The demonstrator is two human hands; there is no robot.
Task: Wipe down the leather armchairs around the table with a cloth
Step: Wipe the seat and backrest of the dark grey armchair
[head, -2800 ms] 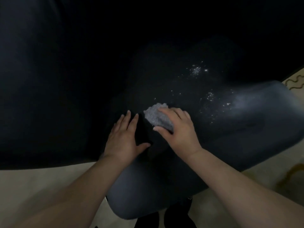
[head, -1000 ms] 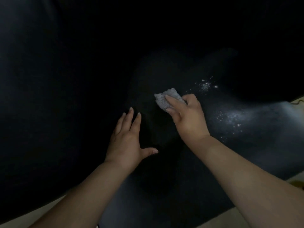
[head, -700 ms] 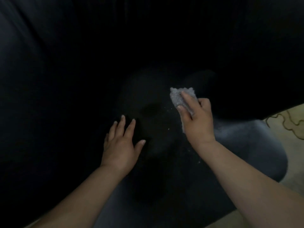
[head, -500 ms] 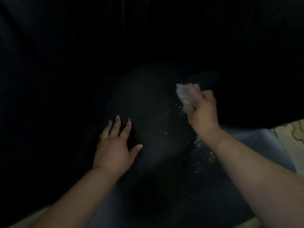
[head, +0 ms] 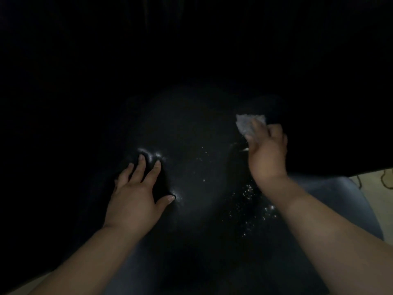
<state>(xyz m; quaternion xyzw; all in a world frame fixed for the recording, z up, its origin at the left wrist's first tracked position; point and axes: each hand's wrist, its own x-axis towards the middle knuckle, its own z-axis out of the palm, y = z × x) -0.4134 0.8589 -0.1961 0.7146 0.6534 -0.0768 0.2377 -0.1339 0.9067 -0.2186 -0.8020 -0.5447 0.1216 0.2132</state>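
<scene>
Fingers (head: 256, 129) of right hand (head: 266, 152) clamped on grey cloth (head: 244, 124); left hand (head: 136, 194) fingers spread flat, pressing dark armchair (head: 202, 128).

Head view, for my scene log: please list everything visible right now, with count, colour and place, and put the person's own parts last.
armchair: one, black leather, fills most of the view; its upper part is lost in darkness.
cloth: one, pale grey, crumpled, at centre right on the leather.
specks: many, white and glinting, scattered on the leather below the cloth; what they are cannot be told.
floor: one strip, beige, at the right edge, with a dark squiggly pattern.
left hand: one, fingers spread, pressing flat on the leather at centre left.
right hand: one, fingers pressing the cloth against the leather.
forearms: two, bare, coming in from the bottom edge.
</scene>
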